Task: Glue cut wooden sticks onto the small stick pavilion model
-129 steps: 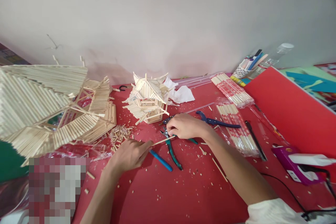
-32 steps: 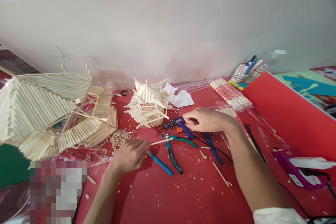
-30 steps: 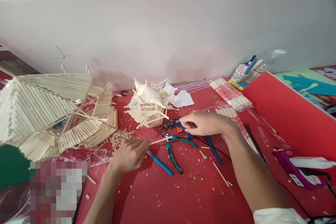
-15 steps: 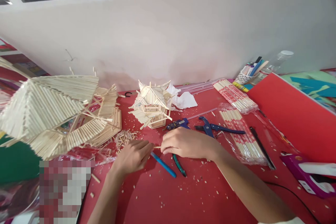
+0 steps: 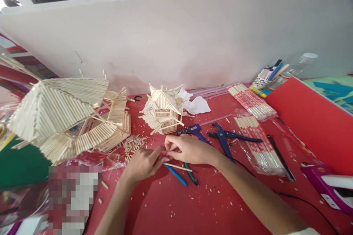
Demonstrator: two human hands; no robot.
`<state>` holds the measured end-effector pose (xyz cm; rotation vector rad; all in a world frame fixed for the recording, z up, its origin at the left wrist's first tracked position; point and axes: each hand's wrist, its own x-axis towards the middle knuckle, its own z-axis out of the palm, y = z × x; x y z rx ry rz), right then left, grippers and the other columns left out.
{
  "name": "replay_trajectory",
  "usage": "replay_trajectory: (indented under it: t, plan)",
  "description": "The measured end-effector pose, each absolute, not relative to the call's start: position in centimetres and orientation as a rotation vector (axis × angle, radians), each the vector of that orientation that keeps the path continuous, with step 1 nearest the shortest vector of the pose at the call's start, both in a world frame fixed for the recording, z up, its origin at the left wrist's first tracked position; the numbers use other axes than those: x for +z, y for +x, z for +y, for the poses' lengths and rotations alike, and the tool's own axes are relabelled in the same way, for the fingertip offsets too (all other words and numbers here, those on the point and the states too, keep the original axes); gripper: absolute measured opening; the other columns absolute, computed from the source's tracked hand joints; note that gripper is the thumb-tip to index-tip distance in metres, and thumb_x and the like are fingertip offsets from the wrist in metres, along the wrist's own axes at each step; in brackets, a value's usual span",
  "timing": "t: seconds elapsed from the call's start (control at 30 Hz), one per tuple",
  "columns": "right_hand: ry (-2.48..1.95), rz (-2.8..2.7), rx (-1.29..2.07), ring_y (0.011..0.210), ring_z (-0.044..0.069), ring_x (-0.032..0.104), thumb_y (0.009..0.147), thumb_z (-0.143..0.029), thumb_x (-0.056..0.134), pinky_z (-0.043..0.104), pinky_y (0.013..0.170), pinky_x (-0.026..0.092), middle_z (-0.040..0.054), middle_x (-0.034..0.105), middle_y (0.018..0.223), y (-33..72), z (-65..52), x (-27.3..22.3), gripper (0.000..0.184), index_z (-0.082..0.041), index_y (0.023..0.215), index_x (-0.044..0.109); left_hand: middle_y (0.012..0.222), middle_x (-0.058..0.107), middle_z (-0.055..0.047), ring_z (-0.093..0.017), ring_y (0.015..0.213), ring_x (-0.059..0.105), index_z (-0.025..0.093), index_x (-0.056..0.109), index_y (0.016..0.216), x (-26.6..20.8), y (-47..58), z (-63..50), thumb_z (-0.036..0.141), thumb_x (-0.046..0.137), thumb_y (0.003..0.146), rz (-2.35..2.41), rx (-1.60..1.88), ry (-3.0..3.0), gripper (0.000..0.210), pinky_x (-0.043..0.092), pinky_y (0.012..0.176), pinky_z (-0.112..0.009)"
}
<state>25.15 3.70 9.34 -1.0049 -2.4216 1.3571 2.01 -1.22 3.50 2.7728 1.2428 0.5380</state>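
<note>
My left hand (image 5: 145, 163) has its fingers closed, with the end of a thin wooden stick (image 5: 180, 167) at its fingertips. The stick slants to the right below my right hand, above a blue pen (image 5: 178, 176) and green-handled pliers (image 5: 191, 175). Thumb and fingers of my right hand (image 5: 187, 149) are pinched together close to the left fingertips; whatever is between them is too small to make out. Just behind the hands stands a small pavilion model (image 5: 162, 108) built of wooden sticks, with a pile of cut stick pieces (image 5: 135, 144) to its left.
A larger stick pavilion (image 5: 63, 110) fills the left side. Behind my right hand lie a blue glue gun (image 5: 195, 130) and a blue cutter (image 5: 222, 136). Packs of chopsticks (image 5: 257, 143), a black pen (image 5: 280, 157) and a purple tool (image 5: 325, 187) lie rightward. Wood crumbs dot the red table (image 5: 204, 209).
The stick that ran between both hands now points rightward from my left hand, below the right. My right fingers have come up to the left fingertips. The view has shifted slightly.
</note>
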Motion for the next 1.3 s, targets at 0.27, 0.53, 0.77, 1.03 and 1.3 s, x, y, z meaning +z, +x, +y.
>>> replay_trajectory:
  t: [0.27, 0.53, 0.77, 1.03, 1.3]
  plan:
    - [-1.101, -2.476, 1.237, 0.063, 0.014, 0.051, 0.094, -0.017, 0.057, 0.025, 0.060, 0.026, -0.0031, 0.059, 0.072, 24.4, 2.6, 8.9, 0.008, -0.022, 0.094, 0.051, 0.077, 0.067, -0.001, -0.010, 0.056, 0.059, 0.019, 0.063, 0.092, 3.5, 2.8, -1.4, 0.030, 0.046, 0.108, 1.278, 0.629, 2.741, 0.026, 0.034, 0.054, -0.023]
    - [-1.028, -2.343, 1.617, 0.071, 0.014, 0.056, 0.096, -0.017, 0.048, 0.025, 0.063, 0.034, -0.0017, 0.062, 0.082, 25.9, 3.7, 9.2, 0.008, -0.024, 0.096, 0.043, 0.080, 0.068, -0.001, -0.010, 0.060, 0.060, 0.021, 0.066, 0.100, 4.1, 1.9, -1.4, 0.015, 0.040, 0.105, 1.367, 0.488, 2.714, 0.028, 0.033, 0.055, -0.023]
    - [-1.038, -2.375, 1.650, 0.084, 0.017, 0.068, 0.095, -0.016, 0.052, 0.026, 0.074, 0.041, 0.0027, 0.076, 0.097, 26.5, 4.2, 10.0, 0.008, -0.023, 0.099, 0.050, 0.096, 0.073, -0.004, -0.016, 0.072, 0.067, 0.022, 0.067, 0.101, 5.6, -1.1, -0.8, 0.029, 0.037, 0.107, 1.812, 0.067, 2.511, 0.031, 0.033, 0.056, -0.025]
    - [-1.132, -2.672, 1.255, 0.073, 0.016, 0.067, 0.092, -0.024, 0.069, 0.027, 0.068, 0.034, 0.0000, 0.076, 0.076, 26.6, 4.2, 10.6, 0.014, -0.021, 0.078, 0.066, 0.101, 0.076, -0.005, -0.024, 0.093, 0.070, 0.026, 0.069, 0.103, 7.2, -4.0, -0.7, 0.036, 0.047, 0.102, 2.276, -0.149, 2.177, 0.024, 0.042, 0.069, -0.027]
    - [-1.162, -2.978, 0.955, 0.076, 0.021, 0.067, 0.099, -0.037, 0.062, 0.030, 0.065, 0.029, 0.0044, 0.074, 0.074, 27.0, 3.9, 11.2, 0.030, -0.021, 0.076, 0.073, 0.096, 0.076, -0.010, -0.027, 0.099, 0.071, 0.021, 0.068, 0.096, 7.2, -4.0, -0.4, 0.038, 0.038, 0.106, 2.132, -0.282, 2.208, 0.035, 0.045, 0.078, -0.030]
